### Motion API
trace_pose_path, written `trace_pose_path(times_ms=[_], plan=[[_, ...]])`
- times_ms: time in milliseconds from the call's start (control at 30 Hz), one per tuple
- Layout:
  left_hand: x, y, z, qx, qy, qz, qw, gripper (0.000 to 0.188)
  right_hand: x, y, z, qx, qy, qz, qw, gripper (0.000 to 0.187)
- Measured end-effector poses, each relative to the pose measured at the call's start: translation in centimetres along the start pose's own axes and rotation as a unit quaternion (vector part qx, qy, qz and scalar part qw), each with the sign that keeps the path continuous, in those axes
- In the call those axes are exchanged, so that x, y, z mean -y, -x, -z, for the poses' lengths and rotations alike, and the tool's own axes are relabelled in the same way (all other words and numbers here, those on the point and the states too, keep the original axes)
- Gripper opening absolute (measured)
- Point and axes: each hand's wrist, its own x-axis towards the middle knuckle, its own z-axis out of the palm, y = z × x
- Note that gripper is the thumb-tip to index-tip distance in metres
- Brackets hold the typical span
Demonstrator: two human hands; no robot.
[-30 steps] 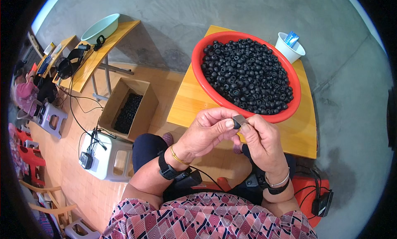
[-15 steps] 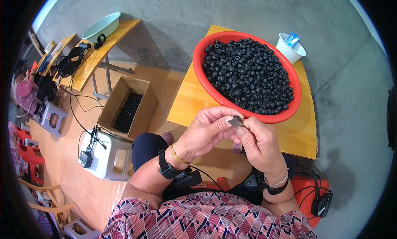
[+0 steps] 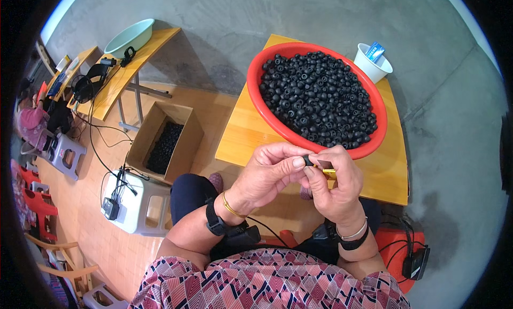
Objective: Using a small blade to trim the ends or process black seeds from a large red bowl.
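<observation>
Just in front of a red basin (image 3: 255,84), my two hands meet at the fingertips. Between the thumb and forefinger of my left hand (image 3: 270,173) is a small black rounded part (image 3: 308,160), mostly covered by the fingers. My right hand (image 3: 339,183) pinches a thin metal blade (image 3: 324,163) close against that part; a bright yellow strip shows below it, and I cannot tell whether it belongs to the blade. Heaped in the basin are many small black rounded parts (image 3: 315,100) with holes, which look like the one I hold.
The basin stands on a yellow wooden table (image 3: 240,130), beside a white tub (image 3: 374,68) with a blue packet. To the left are a cardboard box (image 3: 187,143) of black parts, a white stool (image 3: 133,202) with cables, and a second table (image 3: 115,90) bearing a green basin (image 3: 131,37). A person sits farther left.
The blade has turned and shifted right, off the top of the black part, which now shows more. My right hand has tilted and its fingers have opened a gap. My left hand has hardly moved.
</observation>
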Motion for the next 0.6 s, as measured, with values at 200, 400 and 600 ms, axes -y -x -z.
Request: trace_pose_path(times_ms=[200, 400, 600], plan=[[0.6, 0.2, -0.1, -0.028, 0.007, -0.021, 0.999, 0.018, -0.4, 0.5, -0.7, -0.038, -0.004, 0.002, 0.999, 0.019], [1.1, 0.2, -0.2, -0.051, 0.04, -0.032, 0.997, 0.018, -0.7, 0.7, -1.1, -0.059, 0.008, 0.004, 0.998, 0.018], [1.4, 0.3, 0.1, -0.061, 0.043, -0.031, 0.997, 0.02, -0.8, 0.8, -1.2, -0.052, 0.054, 0.04, 0.996, 0.016]])
